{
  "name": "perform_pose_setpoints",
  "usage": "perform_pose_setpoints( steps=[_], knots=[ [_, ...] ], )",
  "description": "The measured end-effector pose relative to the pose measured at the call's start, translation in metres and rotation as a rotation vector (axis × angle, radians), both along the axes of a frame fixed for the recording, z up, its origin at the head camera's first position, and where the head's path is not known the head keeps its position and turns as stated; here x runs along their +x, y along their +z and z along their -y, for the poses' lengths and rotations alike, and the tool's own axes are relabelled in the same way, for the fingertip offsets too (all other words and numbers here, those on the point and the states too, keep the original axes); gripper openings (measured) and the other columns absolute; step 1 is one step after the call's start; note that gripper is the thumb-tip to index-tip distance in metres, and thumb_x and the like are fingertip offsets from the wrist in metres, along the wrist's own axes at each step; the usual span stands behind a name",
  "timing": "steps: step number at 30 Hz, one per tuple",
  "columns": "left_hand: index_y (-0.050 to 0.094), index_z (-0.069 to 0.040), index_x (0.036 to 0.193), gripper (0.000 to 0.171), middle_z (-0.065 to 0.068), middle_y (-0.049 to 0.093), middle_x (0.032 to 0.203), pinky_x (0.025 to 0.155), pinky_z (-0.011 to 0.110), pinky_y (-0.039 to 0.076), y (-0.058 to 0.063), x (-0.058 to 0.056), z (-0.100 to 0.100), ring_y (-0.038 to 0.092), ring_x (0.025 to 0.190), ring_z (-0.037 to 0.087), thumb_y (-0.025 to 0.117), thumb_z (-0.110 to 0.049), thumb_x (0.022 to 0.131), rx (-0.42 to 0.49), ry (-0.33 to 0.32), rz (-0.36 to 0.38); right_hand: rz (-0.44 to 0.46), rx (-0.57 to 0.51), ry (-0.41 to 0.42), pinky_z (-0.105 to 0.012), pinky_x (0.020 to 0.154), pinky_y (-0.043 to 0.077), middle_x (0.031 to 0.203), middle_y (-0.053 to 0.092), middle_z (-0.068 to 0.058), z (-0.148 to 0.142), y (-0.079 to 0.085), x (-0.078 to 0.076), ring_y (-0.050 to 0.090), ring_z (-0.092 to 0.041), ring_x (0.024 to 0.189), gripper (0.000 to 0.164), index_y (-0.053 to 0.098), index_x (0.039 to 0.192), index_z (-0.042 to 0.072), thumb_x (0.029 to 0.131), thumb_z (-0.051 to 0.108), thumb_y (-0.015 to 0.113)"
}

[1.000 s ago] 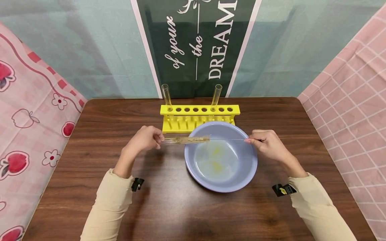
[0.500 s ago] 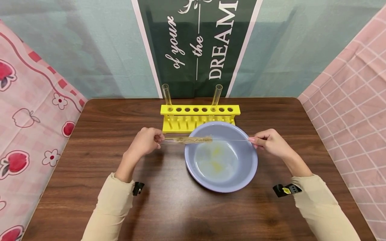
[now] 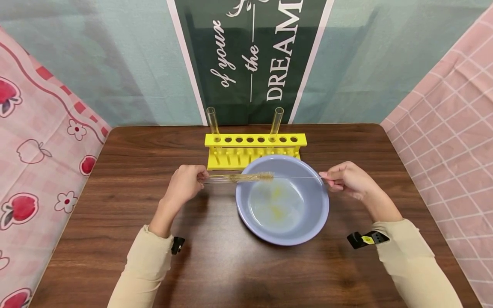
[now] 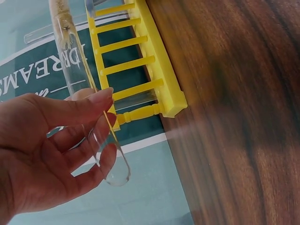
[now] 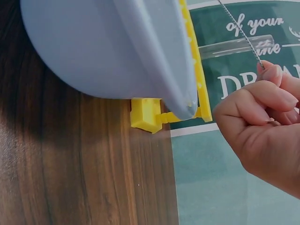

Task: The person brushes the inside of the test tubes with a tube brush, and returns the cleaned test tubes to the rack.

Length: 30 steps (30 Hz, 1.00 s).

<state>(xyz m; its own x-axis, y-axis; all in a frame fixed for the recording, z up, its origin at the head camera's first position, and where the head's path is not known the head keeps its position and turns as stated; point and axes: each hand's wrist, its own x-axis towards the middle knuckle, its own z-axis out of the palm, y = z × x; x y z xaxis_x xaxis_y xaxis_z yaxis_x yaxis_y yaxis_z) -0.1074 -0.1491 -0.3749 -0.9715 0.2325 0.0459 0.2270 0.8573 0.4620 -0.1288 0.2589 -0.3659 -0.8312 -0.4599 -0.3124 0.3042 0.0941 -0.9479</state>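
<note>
At mid-frame, my left grip (image 3: 185, 182) pinches the test tube (image 3: 220, 179), my right grip (image 3: 348, 179) the brush (image 3: 266, 176), their long axes aligned left-right.

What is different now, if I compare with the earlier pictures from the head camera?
The right hand has moved slightly rightward, shifting the brush the same way, away from the left hand. Nothing was newly grasped or released; the left hand keeps its grip on the test tube. The basin and yellow rack stayed.
</note>
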Motion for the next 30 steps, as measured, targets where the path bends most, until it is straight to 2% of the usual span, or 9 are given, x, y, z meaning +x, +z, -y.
perform_pose_setpoints(
  steps=[4,8,14,17,20,22,26,30],
  knots=[
    [0.068,-0.005,0.081,0.024,0.006,0.066,0.08,0.069,0.041,0.048,0.0,0.003,-0.001,0.063,0.078,0.023,0.068,0.012,0.066,0.004,0.016,-0.013,0.07,-0.128,0.061,-0.032,0.049,0.013,0.051,0.033,-0.004,-0.003,0.0,-0.003,0.019,-0.018,0.045,0.04,0.055,0.058,0.002,0.092,-0.008,0.036],
    [0.068,-0.005,0.082,0.025,0.008,0.066,0.081,0.067,0.041,0.048,-0.001,0.005,-0.002,0.062,0.079,0.024,0.067,0.013,0.066,-0.012,0.022,-0.03,0.12,-0.215,0.094,-0.033,0.049,0.011,0.053,0.028,-0.004,-0.005,-0.001,-0.005,0.016,-0.017,0.046,0.042,0.056,0.059,0.002,0.092,-0.009,0.032],
    [0.068,-0.006,0.08,0.028,0.007,0.062,0.076,0.058,0.041,0.047,0.001,0.005,-0.003,0.06,0.074,0.025,0.055,0.015,0.066,-0.055,0.019,-0.1,0.124,-0.189,0.057,-0.033,0.05,0.012,0.051,0.034,-0.001,-0.007,0.001,-0.004,0.016,-0.016,0.046,0.04,0.055,0.058,0.002,0.092,-0.008,0.036],
    [0.067,-0.006,0.08,0.028,0.007,0.062,0.076,0.057,0.041,0.046,0.002,0.004,-0.003,0.06,0.073,0.026,0.054,0.015,0.066,-0.062,0.017,-0.101,0.091,-0.14,0.045,-0.033,0.049,0.013,0.051,0.037,-0.001,-0.008,0.002,-0.003,0.018,-0.017,0.046,0.038,0.055,0.057,0.003,0.091,-0.006,0.04],
    [0.067,-0.006,0.08,0.027,0.006,0.064,0.077,0.059,0.041,0.047,0.001,0.004,-0.002,0.061,0.075,0.025,0.057,0.014,0.065,-0.058,0.012,-0.077,-0.004,-0.035,0.039,-0.035,0.047,0.013,0.05,0.039,-0.002,-0.009,0.001,-0.002,0.022,-0.019,0.045,0.035,0.054,0.057,0.0,0.091,-0.002,0.046],
    [0.068,-0.007,0.08,0.026,0.005,0.065,0.078,0.063,0.041,0.048,0.001,0.004,0.0,0.062,0.076,0.024,0.06,0.013,0.065,-0.047,0.002,-0.055,-0.114,0.089,0.028,-0.034,0.044,0.015,0.049,0.041,-0.002,-0.009,-0.001,0.0,0.026,-0.016,0.043,0.034,0.053,0.057,-0.003,0.09,0.001,0.052],
    [0.068,-0.006,0.081,0.023,0.006,0.067,0.079,0.068,0.042,0.048,0.001,0.003,0.003,0.063,0.077,0.024,0.065,0.011,0.065,-0.019,-0.02,-0.001,-0.322,0.332,0.002,-0.027,0.041,0.029,0.053,0.049,-0.006,-0.007,-0.003,0.004,0.038,-0.011,0.046,0.029,0.055,0.061,-0.007,0.087,0.005,0.059],
    [0.068,-0.005,0.08,0.02,0.006,0.066,0.077,0.067,0.041,0.048,0.002,0.003,0.008,0.062,0.075,0.023,0.068,0.01,0.067,-0.012,-0.028,0.026,-0.508,0.456,0.007,-0.025,0.042,0.034,0.055,0.05,-0.004,-0.005,-0.005,0.008,0.04,-0.008,0.049,0.022,0.06,0.064,-0.001,0.086,0.002,0.06]
  ],
)
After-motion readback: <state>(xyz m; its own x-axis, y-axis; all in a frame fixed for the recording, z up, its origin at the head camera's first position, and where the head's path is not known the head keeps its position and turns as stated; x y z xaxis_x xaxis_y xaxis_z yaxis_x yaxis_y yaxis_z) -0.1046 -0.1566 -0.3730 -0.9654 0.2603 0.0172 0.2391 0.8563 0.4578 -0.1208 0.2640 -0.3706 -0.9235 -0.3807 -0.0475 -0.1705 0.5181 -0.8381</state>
